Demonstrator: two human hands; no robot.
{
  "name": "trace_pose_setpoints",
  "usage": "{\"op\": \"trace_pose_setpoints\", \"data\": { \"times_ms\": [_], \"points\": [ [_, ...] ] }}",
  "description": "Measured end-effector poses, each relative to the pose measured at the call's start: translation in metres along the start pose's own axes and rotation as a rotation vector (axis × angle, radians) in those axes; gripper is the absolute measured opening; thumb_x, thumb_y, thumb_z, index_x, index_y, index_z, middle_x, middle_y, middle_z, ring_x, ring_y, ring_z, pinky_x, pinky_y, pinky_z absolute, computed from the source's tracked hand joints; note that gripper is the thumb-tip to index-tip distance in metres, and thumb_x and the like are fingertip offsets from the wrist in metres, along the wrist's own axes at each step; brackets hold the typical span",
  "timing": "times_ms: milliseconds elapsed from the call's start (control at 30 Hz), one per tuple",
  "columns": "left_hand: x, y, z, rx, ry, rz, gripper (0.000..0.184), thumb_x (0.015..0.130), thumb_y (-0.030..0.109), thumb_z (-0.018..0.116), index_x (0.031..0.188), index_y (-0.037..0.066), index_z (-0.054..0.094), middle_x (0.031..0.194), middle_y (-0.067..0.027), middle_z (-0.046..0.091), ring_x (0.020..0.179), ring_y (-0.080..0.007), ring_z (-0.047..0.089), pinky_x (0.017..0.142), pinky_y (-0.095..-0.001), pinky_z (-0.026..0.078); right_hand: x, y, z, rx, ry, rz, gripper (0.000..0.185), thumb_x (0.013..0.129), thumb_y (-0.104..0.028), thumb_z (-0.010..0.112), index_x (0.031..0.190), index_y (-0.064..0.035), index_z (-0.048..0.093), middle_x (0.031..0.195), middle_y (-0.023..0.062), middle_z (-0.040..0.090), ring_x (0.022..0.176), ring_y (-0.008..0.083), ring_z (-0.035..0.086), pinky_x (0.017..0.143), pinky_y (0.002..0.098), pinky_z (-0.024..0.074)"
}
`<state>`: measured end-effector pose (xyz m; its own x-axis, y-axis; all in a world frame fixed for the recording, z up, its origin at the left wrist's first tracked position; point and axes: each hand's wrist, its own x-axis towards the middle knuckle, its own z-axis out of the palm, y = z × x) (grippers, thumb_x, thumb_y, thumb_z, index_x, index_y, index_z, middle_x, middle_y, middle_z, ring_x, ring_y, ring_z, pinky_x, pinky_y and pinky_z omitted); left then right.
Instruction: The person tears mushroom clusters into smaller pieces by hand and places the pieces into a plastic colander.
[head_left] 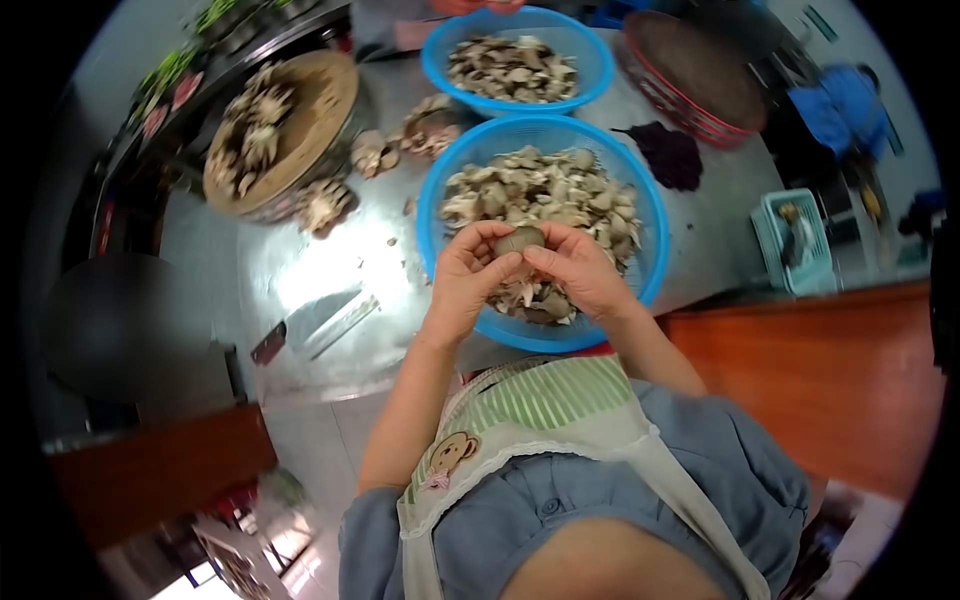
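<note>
An oyster mushroom (519, 240) with a grey-brown cap is pinched between my two hands. My left hand (468, 275) grips its left side with thumb and fingers, and my right hand (580, 272) grips its right side. Both hands are over the near part of a blue plastic basket (657, 235). Inside the basket lies a heap of torn oyster mushrooms (590, 190), grey and cream. My fingers hide the underside of the held piece.
A second blue basket (603, 65) of mushrooms stands behind, near another person's hands (478, 5). Left are mushroom clusters (325, 205), a round wooden board (322, 95) and a cleaver (340, 325) on the steel table (380, 235). A dark cloth (668, 155) lies right.
</note>
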<state>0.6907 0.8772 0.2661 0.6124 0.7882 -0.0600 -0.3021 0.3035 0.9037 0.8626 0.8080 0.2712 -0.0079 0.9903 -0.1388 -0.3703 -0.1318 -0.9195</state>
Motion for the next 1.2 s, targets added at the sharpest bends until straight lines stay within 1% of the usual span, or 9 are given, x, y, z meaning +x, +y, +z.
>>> {"op": "trace_pose_setpoints", "data": {
  "times_ms": [233,367,467,533,633,733,833,1033,1200],
  "points": [
    [0.015,0.007,-0.012,-0.118,-0.117,-0.063,0.026,0.088,0.001,0.071,0.113,0.004,0.064,0.100,-0.0016,0.065,0.085,-0.0084,0.060,0.076,-0.0238,0.051,-0.020,0.009,-0.006,0.382,0.182,-0.076,0.020,0.101,-0.019,0.062,0.117,-0.0071,0.064,0.097,-0.0020,0.067,0.084,0.0075,0.062,0.077,0.0240,0.0514],
    [0.031,0.022,-0.031,0.140,-0.054,0.070,0.025,0.090,0.003,0.069,0.115,0.003,0.066,0.094,0.0014,0.060,0.088,-0.0076,0.059,0.079,-0.0243,0.050,-0.022,0.006,-0.031,0.155,0.448,-0.195,0.022,0.100,-0.019,0.064,0.117,-0.0056,0.064,0.097,-0.0013,0.065,0.084,0.0083,0.060,0.079,0.0236,0.0510],
    [0.047,0.007,-0.054,0.526,-0.018,0.197,0.033,0.086,0.004,0.070,0.119,0.004,0.065,0.100,-0.0044,0.062,0.094,-0.0175,0.061,0.084,-0.0318,0.051,-0.024,0.010,-0.028,-0.923,0.769,-0.435,0.041,0.083,-0.017,0.075,0.119,-0.0013,0.064,0.100,0.0080,0.063,0.087,0.0213,0.063,0.083,0.0348,0.0526],
    [0.049,-0.006,-0.057,0.903,0.044,0.515,0.039,0.080,0.002,0.067,0.119,0.006,0.065,0.111,-0.0123,0.061,0.103,-0.0312,0.060,0.091,-0.0408,0.049,-0.026,0.012,-0.014,-0.918,0.707,-0.382,0.041,0.081,-0.018,0.076,0.118,-0.0021,0.065,0.103,0.0100,0.063,0.088,0.0220,0.063,0.082,0.0345,0.0527],
    [0.038,-0.015,-0.056,1.069,0.054,0.643,0.035,0.082,0.001,0.066,0.117,0.006,0.066,0.110,-0.0119,0.061,0.099,-0.0290,0.062,0.089,-0.0385,0.050,-0.025,0.021,0.017,-0.974,0.506,-0.249,0.044,0.080,-0.020,0.077,0.120,-0.0049,0.063,0.110,0.0143,0.060,0.090,0.0275,0.066,0.080,0.0360,0.0539],
    [0.022,-0.027,-0.060,1.040,-0.045,0.447,0.036,0.082,0.000,0.067,0.117,0.005,0.064,0.108,-0.0136,0.059,0.096,-0.0294,0.063,0.085,-0.0370,0.051,-0.015,0.043,0.037,-1.307,0.360,-0.364,0.048,0.079,-0.020,0.077,0.122,-0.0067,0.060,0.111,0.0159,0.058,0.095,0.0349,0.065,0.081,0.0408,0.0538],
    [0.013,-0.027,-0.063,1.047,-0.102,0.335,0.037,0.083,-0.001,0.066,0.119,0.003,0.063,0.108,-0.0143,0.059,0.094,-0.0287,0.063,0.083,-0.0361,0.052,-0.007,0.052,0.035,-1.343,0.274,-0.082,0.052,0.077,-0.019,0.077,0.123,-0.0071,0.058,0.110,0.0161,0.057,0.104,0.0389,0.061,0.086,0.0456,0.0517],
    [0.010,-0.007,-0.048,0.604,-0.063,0.095,0.053,0.087,0.003,0.062,0.139,0.005,0.052,0.126,-0.0120,0.058,0.108,-0.0215,0.062,0.089,-0.0337,0.054,-0.011,0.027,0.016,-1.028,0.267,-0.255,0.044,0.078,-0.013,0.075,0.119,-0.0044,0.063,0.115,0.0136,0.061,0.106,0.0314,0.061,0.092,0.0388,0.0494],
    [0.015,-0.006,-0.041,0.168,-0.267,-0.170,0.062,0.085,0.006,0.059,0.145,0.008,0.045,0.129,-0.0104,0.056,0.110,-0.0181,0.060,0.086,-0.0297,0.054,-0.014,0.017,0.019,-0.906,0.194,-0.326,0.045,0.078,-0.011,0.076,0.121,-0.0044,0.063,0.119,0.0131,0.061,0.111,0.0302,0.061,0.096,0.0380,0.0480]
  ]
}}
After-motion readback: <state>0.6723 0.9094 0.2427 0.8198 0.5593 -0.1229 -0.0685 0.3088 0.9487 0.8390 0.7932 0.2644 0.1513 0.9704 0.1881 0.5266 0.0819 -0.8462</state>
